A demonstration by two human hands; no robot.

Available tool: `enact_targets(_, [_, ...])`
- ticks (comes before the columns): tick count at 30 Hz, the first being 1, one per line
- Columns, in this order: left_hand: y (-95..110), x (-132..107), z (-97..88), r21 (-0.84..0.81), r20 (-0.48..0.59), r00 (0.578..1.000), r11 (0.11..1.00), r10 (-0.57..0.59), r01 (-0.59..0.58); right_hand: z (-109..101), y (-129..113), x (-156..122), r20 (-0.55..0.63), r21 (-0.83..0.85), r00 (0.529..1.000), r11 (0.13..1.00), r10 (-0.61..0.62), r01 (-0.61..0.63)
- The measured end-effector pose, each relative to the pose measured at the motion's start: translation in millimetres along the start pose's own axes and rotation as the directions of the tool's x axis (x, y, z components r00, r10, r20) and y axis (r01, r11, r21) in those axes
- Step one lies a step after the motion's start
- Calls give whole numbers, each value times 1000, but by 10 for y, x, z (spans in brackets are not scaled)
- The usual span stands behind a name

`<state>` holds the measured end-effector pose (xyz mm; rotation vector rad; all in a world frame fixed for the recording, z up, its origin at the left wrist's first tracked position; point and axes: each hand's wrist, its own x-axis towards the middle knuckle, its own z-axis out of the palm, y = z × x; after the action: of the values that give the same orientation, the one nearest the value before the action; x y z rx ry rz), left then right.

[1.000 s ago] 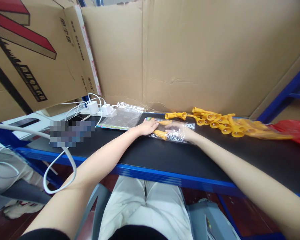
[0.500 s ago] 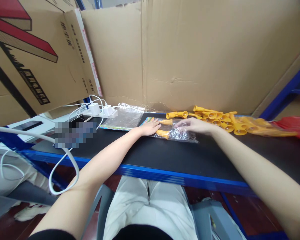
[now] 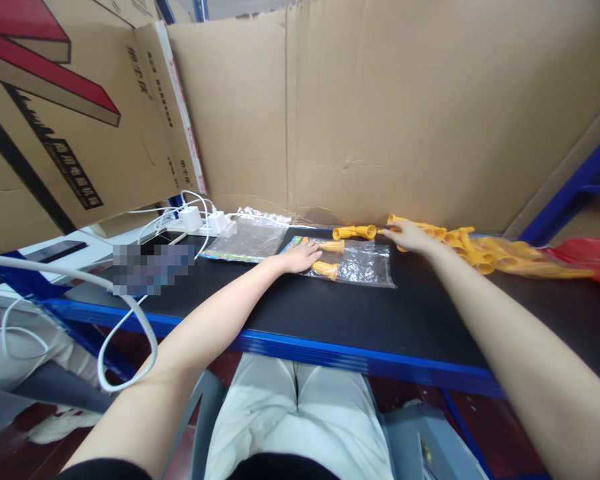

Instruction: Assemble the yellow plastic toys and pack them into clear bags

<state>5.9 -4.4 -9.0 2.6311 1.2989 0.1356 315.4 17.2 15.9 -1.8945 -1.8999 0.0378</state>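
A cardboard box [image 3: 95, 87] with smooth brown faces and red and black print stands at the left. Beside it, two blocky white plugs [image 3: 190, 219] sit among looping white cables [image 3: 125, 293]. Next on the matte black surface [image 3: 360, 327] lies a flat, clear, crinkled plastic bag [image 3: 250, 239] with a colourful edge. The left hand [image 3: 300, 258] rests spread, gripping nothing, on a second clear bag [image 3: 375, 263], which holds two visible yellow plastic horns [image 3: 325, 269] with flared ends. Just behind that bag lie what look like two loose horns [image 3: 355, 232]. The right hand [image 3: 410, 237] is at the left end of a heap of yellow horns [image 3: 475, 253], too many overlapping to count; whether its fingers grasp one I cannot tell. Glossy red plastic [image 3: 590, 253] lies at far right.
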Motion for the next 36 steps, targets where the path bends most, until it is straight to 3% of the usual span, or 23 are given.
enact_targets(4, [-2, -12, -12, -10, 7, 1000, 1000, -2, 2, 231, 176, -33, 147, -271, 987, 957, -68, 106])
enact_targets(7, [20, -30, -35, -10, 15, 1000, 1000, -3, 3, 251, 198, -96, 95, -377, 994, 922, -54, 86])
enact_targets(10, [31, -40, -50, -12, 21, 1000, 1000, 5, -5, 197, 112, -175, 25, -434, 999, 901, 21, -8])
enact_targets(14, [16, -33, -46, -10, 26, 1000, 1000, 17, -17, 149, -23, -248, 20, -466, 994, 880, 110, -89])
enact_targets(19, [-3, -28, -36, -2, 29, 999, 1000, 18, -18, 161, -59, -260, -45, -382, 985, 908, 167, -172])
enact_targets(24, [-41, 0, -5, -2, 5, 1000, 1000, 25, -25, 93, -83, -249, -144, -214, 987, 971, 77, -107])
enact_targets(31, [-43, -8, -3, -8, -4, 1000, 1000, 9, -9, -197, -178, -268, -423, -14, 906, 1000, 11, -19])
enact_targets(36, [-46, 1, -9, 1, -2, 1000, 1000, -12, 12, -406, -297, -344, -509, 119, 860, 988, -21, 95])
